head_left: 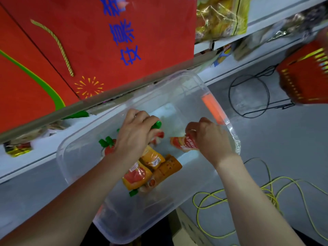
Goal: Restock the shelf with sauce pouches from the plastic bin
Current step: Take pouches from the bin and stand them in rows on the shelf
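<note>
Our left hand (134, 135) curls round a green-cap pouch (158, 125), our right hand (211, 139) pinches a red pouch (183, 143) just beside it, bin (204, 82) all around — pull up too fast and one may slip.

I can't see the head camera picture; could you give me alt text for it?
Two bare hands reach into a clear plastic bin beside a shop shelf: the left hand grips a green-capped pouch, the right hand holds a red-labelled pouch. More orange sauce pouches lie in the bin.
</note>
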Tool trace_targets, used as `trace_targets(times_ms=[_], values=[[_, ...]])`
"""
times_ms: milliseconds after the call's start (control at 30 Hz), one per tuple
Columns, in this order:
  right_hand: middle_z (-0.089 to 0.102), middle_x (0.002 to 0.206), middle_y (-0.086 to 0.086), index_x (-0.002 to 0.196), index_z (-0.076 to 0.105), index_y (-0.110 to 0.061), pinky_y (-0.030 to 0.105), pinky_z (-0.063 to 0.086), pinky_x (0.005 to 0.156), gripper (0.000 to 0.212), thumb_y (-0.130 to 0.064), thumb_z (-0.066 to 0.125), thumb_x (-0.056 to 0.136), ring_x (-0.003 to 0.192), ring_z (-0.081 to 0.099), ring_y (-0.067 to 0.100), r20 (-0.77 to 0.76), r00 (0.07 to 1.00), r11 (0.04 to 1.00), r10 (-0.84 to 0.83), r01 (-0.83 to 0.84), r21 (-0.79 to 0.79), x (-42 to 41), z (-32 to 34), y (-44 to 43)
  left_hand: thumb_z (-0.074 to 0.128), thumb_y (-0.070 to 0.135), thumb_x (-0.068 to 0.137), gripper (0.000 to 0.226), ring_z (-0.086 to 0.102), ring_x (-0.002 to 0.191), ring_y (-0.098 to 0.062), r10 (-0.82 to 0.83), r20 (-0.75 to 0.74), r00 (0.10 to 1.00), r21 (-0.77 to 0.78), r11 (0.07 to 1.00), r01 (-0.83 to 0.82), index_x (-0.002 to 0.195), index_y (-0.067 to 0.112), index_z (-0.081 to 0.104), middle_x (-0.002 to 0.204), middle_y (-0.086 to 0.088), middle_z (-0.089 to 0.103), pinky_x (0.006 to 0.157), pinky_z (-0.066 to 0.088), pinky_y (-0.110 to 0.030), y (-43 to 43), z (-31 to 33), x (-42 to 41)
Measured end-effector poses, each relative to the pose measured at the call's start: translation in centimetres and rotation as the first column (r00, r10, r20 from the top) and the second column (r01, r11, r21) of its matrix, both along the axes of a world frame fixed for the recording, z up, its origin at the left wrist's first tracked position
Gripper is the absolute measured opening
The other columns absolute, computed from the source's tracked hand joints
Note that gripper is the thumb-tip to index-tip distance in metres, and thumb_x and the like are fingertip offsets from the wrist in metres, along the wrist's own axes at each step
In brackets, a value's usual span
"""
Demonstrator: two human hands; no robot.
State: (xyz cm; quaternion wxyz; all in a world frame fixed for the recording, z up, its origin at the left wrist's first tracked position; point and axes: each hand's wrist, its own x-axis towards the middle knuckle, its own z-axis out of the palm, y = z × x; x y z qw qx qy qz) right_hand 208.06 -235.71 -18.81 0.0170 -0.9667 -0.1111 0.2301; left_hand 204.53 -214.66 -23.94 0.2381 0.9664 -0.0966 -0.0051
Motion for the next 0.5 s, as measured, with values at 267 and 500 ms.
trace_targets(times_ms=[267, 500], values=[[0.073, 0.091, 0.007, 0.110, 0.067, -0.013, 0.034, 0.051, 0.077, 0.034, -0.012, 0.076, 0.077, 0.087, 0.067, 0.024, -0.037, 0.880, 0.736, -0.474, 0.418, 0.532, 1.5, -3.8, 1.6, 0.075, 0.024, 0.080, 0.032, 0.062, 0.093, -0.012, 0.265, -0.414, 0.871, -0.431, 0.785, -0.444, 0.106, 0.020, 0.056, 0.106, 0.004, 0.061, 0.077, 0.052, -0.031, -1.9, -0.8, 1.2], [0.068, 0.099, 0.017, 0.108, 0.061, -0.011, 0.035, 0.040, 0.071, 0.023, -0.005, 0.055, 0.087, 0.099, 0.063, 0.039, -0.016, 0.998, 0.995, -0.063, 0.061, -0.077, -0.6, -3.2, -0.6, 0.076, 0.040, 0.074, 0.028, 0.067, 0.085, -0.021, 0.106, -0.652, 0.751, -0.382, 0.810, -0.446, 0.092, 0.019, 0.069, 0.086, -0.003, 0.072, 0.078, 0.053, -0.045, -4.0, -4.0, 0.9]])
